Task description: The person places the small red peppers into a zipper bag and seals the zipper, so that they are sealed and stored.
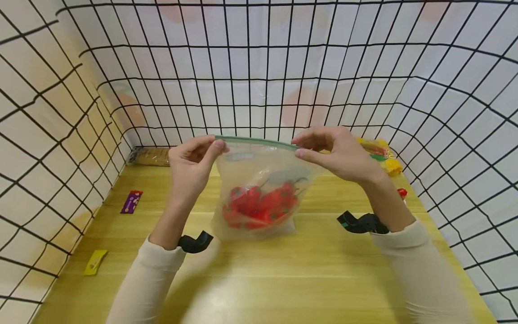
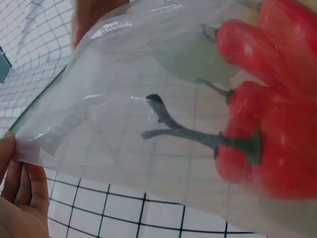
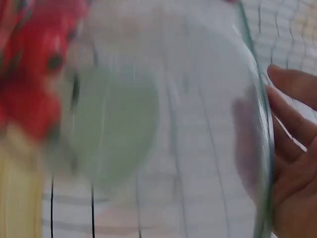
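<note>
Yellow wood table [image 1: 283, 279], wire-grid walls [image 1: 445, 90] — tiled

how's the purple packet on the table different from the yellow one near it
The purple packet lies farther from the person, about level with the held zip bag; the yellow packet lies nearer, beside the left sleeve. The purple one is dark with small light markings, the yellow one looks plain. Both are small, flat and oblong, lie flat on the wooden table along its left side by the wire grid, tilted much the same way, and neither hand touches them.
</note>
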Demonstrator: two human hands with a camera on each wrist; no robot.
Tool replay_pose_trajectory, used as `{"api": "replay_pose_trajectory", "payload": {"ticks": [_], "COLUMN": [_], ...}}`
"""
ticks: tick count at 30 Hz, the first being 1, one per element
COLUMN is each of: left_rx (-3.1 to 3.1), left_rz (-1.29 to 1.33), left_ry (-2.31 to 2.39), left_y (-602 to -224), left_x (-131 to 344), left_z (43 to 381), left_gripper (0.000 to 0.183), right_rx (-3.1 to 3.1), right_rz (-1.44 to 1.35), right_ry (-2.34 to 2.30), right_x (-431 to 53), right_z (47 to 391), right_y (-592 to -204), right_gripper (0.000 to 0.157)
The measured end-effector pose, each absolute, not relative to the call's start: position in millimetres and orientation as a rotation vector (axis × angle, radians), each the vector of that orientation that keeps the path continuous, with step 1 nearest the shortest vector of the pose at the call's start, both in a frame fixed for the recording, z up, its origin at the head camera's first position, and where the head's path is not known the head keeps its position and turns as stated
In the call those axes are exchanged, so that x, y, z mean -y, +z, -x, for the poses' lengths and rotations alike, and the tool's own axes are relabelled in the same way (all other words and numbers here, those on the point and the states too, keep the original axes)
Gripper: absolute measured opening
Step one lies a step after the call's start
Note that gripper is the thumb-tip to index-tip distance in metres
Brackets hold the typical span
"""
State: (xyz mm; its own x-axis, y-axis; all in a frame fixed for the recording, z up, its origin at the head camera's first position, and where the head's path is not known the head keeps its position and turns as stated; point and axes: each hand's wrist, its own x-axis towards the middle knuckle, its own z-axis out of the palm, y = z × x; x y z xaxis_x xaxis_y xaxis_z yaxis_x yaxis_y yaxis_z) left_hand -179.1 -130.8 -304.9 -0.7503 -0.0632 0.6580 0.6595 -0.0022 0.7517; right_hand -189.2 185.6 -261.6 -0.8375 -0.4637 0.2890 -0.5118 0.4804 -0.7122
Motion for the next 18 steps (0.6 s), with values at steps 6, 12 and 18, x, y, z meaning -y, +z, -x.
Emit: {"api": "replay_pose_trajectory", "payload": {"ticks": [6,12,18], "left_rx": [1.837,2.350,2.915], "left_rz": [0.580,0.606,0.695], "left_ry": [-1.771,-1.805,-1.332], "left_y": [-316,-384,-438], "left_x": [132,168,183], "left_z": [182,192,188], "left_gripper": [0.014,0.045,0.060], "right_rx": [2.540,2.507,2.467], "right_rz": [-0.884,-0.810,-0.768], "right_ry": [1.295,1.350,1.414], "right_x": [-158,-170,-183], "right_z": [188,189,187], "right_y": [-263,-271,-276], "right_gripper": [0.016,0.015,0.016]}}
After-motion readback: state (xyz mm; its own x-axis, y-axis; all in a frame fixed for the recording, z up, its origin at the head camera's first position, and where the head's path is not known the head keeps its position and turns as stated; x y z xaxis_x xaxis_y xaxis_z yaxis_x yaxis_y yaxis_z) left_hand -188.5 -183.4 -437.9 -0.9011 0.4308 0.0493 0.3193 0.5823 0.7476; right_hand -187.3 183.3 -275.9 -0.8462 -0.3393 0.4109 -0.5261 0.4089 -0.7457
